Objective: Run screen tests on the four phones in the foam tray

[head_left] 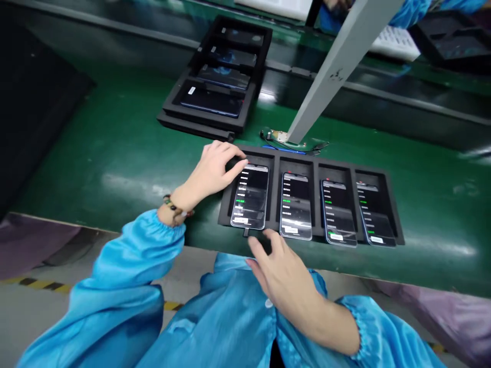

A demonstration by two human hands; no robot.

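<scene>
A black tray [276,204] with several compartments lies near the table's front edge, a lit phone in each. My left hand [217,166] touches the top left corner of the leftmost phone [251,197], its thumb and fingers apart. Just below that phone's bottom edge, my right hand [282,268] hovers with fingers spread, beside a small dark connector [246,232]. The other phones [296,207] show dark screens with white and green text lines and a white label near the bottom.
Behind on the left stands a black tray [199,125] of phones with dark screens. A grey post [337,71] rises from the green table [126,138], with cables [318,148] at its base. Another person's blue sleeve [410,13] shows at the top right.
</scene>
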